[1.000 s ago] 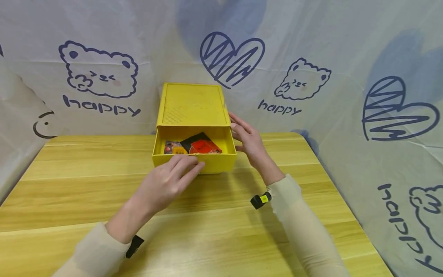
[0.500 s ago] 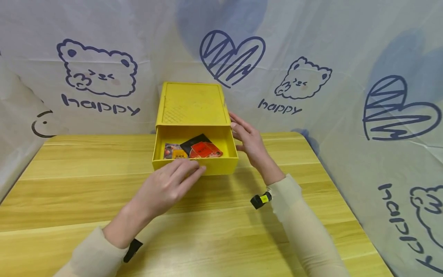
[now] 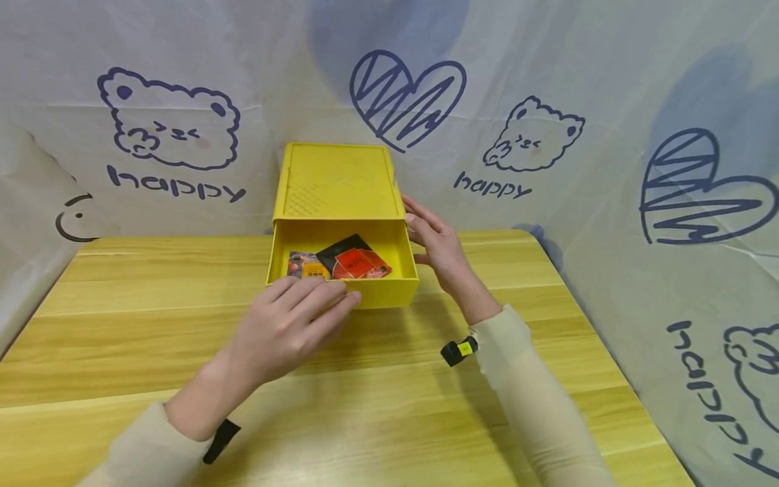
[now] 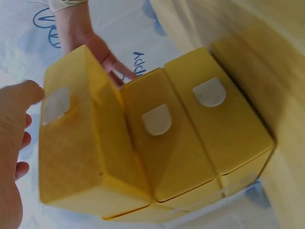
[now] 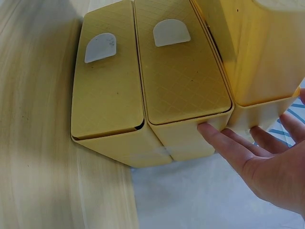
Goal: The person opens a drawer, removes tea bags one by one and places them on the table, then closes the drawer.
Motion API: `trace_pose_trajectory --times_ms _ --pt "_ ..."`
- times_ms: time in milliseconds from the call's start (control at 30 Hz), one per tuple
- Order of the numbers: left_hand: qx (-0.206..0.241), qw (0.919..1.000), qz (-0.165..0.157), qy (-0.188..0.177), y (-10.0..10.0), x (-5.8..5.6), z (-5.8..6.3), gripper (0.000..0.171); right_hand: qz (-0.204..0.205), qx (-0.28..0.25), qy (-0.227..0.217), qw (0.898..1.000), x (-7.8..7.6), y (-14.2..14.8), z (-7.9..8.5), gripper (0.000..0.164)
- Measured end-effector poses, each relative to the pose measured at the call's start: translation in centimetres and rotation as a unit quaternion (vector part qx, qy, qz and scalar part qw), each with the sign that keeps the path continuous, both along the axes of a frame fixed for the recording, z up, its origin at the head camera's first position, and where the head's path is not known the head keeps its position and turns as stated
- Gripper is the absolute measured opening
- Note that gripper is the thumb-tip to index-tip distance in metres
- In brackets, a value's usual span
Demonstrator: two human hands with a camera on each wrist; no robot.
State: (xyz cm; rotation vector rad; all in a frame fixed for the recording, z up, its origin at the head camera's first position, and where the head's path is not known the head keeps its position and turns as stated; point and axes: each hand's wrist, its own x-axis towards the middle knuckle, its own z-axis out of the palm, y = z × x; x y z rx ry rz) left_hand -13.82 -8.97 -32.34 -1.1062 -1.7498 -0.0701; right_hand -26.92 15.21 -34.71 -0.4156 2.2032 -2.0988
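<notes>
Yellow plastic drawer (image 3: 387,295) looks opened, mid-frame; flat red, black and orange packets (image 3: 359,262) inside, untouched. My left grip (image 3: 286,328): loose, at drawer front; right grip (image 3: 442,253): unclenched against yellow plastic cabinet (image 3: 339,182).

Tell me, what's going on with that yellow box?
A person is handling a yellow drawer unit on a wooden table. The top drawer stands partly out, with printed packets inside. The left grip is at that drawer's front rim; I can't tell whether it is pinching it. The right grip rests against the unit's right side, perhaps to steady it. The two lower drawers look shut.
</notes>
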Motion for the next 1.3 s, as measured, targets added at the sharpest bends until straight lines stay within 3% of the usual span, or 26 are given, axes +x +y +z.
trace_pose_trajectory --times_ms 233,367,500,600,767,933,1100,1300 --pt "0.043 0.9978 -0.038 -0.034 -0.2 0.1 3.4 0.031 0.001 0.004 0.002 1.000 0.0 -0.1 0.3 0.045" --pt "0.029 0.9936 -0.034 -0.104 -0.6 -0.3 5.7 0.034 0.000 0.005 0.001 1.000 0.0 0.0 0.3 0.045" --pt "-0.013 0.9811 -0.040 -0.189 -1.0 -1.8 7.3 0.036 0.002 0.005 0.003 1.000 0.0 0.1 0.3 0.044" --pt "-0.060 0.9656 -0.034 -0.251 -1.1 -3.1 8.2 0.039 0.006 0.008 0.001 1.000 0.5 0.0 0.9 0.044" --pt "-0.144 0.9351 0.004 -0.324 -0.7 -4.7 9.1 0.043 0.010 0.020 -0.001 1.000 1.8 -0.3 2.2 0.045" --pt "-0.228 0.8871 0.067 -0.396 0.4 -5.8 9.5 0.049 0.009 0.018 -0.006 1.000 0.8 -0.1 1.3 0.046" --pt "-0.293 0.8464 0.108 -0.432 1.5 -7.2 9.2 0.052 0.009 0.012 -0.006 1.000 0.0 0.1 0.5 0.045" --pt "-0.334 0.8166 0.098 -0.460 2.7 -8.7 8.5 0.057 0.012 0.011 0.001 1.000 0.0 0.1 0.3 0.044"
